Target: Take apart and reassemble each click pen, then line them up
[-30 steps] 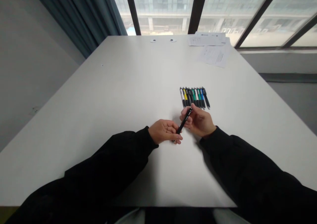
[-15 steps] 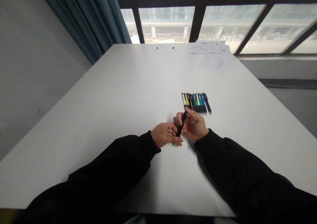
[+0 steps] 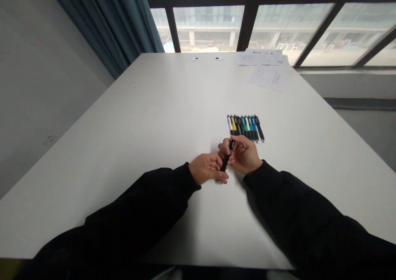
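Between my two hands is a black pen (image 3: 227, 159), held at a slant with its silvery tip low and towards me. My left hand (image 3: 208, 167) pinches its lower part between thumb and fingers. At its upper end, my right hand (image 3: 244, 154) grips the pen with thumb and fingertips. Just beyond my right hand, several pens (image 3: 250, 125) lie side by side on the white table (image 3: 148, 131). Their barrels are white, yellow, black, green and blue, and my right hand hides the near ends of some.
Sheets of printed paper (image 3: 267, 75) lie at the far right of the table. Two small round fittings (image 3: 219, 58) sit along its far edge, below the window (image 3: 210, 28). A blue curtain (image 3: 108, 20) hangs at the far left.
Both hands keep hold of the black pen in nearly the same place. My right hand has shifted very slightly to the right, and the view has tilted a little.
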Action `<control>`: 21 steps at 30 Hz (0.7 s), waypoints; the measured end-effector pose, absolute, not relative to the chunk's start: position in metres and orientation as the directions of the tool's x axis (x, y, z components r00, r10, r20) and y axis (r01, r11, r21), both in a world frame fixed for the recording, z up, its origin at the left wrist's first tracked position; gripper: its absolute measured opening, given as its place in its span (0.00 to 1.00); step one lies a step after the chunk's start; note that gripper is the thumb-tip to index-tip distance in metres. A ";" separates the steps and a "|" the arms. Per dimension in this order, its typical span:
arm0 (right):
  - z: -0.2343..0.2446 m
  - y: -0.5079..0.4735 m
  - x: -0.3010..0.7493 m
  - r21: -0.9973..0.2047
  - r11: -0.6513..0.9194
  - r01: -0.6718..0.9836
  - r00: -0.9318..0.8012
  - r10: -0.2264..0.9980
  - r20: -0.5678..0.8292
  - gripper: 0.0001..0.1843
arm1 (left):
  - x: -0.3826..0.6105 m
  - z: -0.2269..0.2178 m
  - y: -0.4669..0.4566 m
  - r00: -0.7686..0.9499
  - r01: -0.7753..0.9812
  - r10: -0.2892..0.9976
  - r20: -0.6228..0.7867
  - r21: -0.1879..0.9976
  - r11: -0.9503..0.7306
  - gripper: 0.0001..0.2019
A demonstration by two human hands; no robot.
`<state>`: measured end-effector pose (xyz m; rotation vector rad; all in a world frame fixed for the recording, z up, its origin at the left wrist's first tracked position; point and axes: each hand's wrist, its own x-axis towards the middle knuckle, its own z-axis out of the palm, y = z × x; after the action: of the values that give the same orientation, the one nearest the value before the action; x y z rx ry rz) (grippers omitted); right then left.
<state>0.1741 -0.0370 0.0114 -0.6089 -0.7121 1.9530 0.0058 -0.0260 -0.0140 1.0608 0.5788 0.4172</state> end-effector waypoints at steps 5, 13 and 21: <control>0.004 -0.040 0.172 -0.775 -0.358 -0.521 -0.383 0.909 -0.163 0.35 | 0.007 -0.010 -0.024 0.728 -0.033 0.636 -0.257 0.913 0.407 0.24; -0.024 -0.063 0.207 -0.988 0.048 0.149 0.041 0.998 0.054 0.24 | 0.022 -0.017 0.005 0.438 0.120 0.865 -0.247 0.969 0.216 0.25; -0.020 -0.068 0.235 -0.811 0.178 0.558 -0.112 0.984 0.139 0.18 | 0.050 -0.015 0.045 0.288 0.742 0.955 0.071 0.614 -0.269 0.05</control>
<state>0.2350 -0.0682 -0.0205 -1.4627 -1.7639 0.7816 0.0501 0.0448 -0.0148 2.0933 1.5156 0.6045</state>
